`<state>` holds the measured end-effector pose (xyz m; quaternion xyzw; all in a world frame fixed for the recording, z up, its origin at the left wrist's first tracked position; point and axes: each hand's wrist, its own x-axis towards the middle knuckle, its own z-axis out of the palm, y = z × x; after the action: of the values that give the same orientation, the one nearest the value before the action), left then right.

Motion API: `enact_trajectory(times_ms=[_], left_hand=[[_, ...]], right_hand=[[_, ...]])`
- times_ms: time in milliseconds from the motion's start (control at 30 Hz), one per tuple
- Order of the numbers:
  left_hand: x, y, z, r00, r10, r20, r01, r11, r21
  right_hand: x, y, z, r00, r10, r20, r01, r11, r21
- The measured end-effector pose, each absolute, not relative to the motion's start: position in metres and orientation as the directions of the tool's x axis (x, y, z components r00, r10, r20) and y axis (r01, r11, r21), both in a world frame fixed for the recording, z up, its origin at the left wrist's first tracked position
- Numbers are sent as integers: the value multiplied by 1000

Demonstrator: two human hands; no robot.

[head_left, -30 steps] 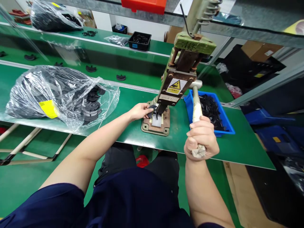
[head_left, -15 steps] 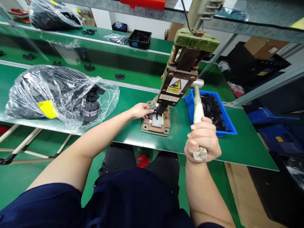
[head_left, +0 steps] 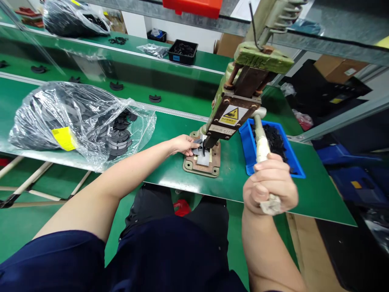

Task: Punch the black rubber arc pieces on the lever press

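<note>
- Left hand [head_left: 185, 144]: the thumb and fingers are narrowed on a dark grey, curved flat piece [head_left: 197, 150], gripping its left side.
- Position of the curved piece: over the brown and green metal base plate [head_left: 190, 172], at the left of a light grey rectangular plate [head_left: 203, 160] and just beside the dark lower end of the ram.
- Right hand [head_left: 270, 184]: the fingers are closed around the pale, wrapped handle of a metal lever [head_left: 261, 142] — the wrapped end shows below the fist.
- Machine: a green and brown metal hand press [head_left: 232, 97] stands on the green worktop [head_left: 164, 176]. A white and yellow warning label [head_left: 233, 115] is fixed to its front.
- Right of the press: a blue plastic bin [head_left: 247, 151] contains black parts [head_left: 275, 140].
- Left of the press: a clear plastic bag [head_left: 45, 105] lies on the worktop, well apart from the base plate. Dark curved pieces [head_left: 118, 140] show at its mouth — a yellow label [head_left: 65, 138] faces upward.
</note>
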<state>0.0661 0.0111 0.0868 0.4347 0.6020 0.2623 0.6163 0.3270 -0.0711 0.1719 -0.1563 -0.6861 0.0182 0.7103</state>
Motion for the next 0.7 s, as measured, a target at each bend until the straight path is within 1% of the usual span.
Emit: enact_trajectory(times_ms=[100, 133, 200, 267, 333, 367, 400, 433, 467, 533, 600, 700], left_hand=[[66, 6, 82, 146, 873, -466, 152, 446, 882], [65, 2, 82, 150, 885, -441, 128, 425, 896], [60, -10, 84, 157, 914, -375, 81, 366, 927], [52, -27, 91, 153, 943, -297, 43, 294, 955], [43, -48, 103, 141, 964, -226, 13, 227, 974], [40, -59, 110, 144, 969, -202, -1, 204, 979], [38, -70, 118, 153, 971, -186, -14, 190, 982], [38, -80, 125, 166, 970, -176, -24, 182, 983], [39, -89, 132, 183, 969, -169, -32, 177, 984], [44, -103, 144, 216, 963, -159, -38, 171, 985], [52, -112, 150, 244, 958, -149, -38, 163, 986], [60, -119, 150, 266, 954, -138, -43, 154, 987]], right_hand=[[325, -55, 219, 97, 190, 977, 104, 974, -200], [326, -49, 236, 91, 217, 972, 87, 970, -225], [330, -36, 259, 83, 315, 945, 68, 945, -321], [334, -27, 257, 129, 381, 916, 84, 916, -393], [333, -25, 228, 205, 404, 892, 125, 893, -433], [330, -28, 206, 223, 449, 865, 136, 864, -484], [324, -33, 181, 152, 577, 803, 114, 796, -594], [316, -41, 155, 62, 667, 743, 99, 736, -669], [307, -50, 132, -38, 724, 688, 88, 689, -720], [287, -70, 95, -174, 793, 584, 76, 602, -795], [271, -84, 77, -229, 826, 516, 63, 541, -839], [261, -92, 74, -218, 860, 461, 45, 481, -876]])
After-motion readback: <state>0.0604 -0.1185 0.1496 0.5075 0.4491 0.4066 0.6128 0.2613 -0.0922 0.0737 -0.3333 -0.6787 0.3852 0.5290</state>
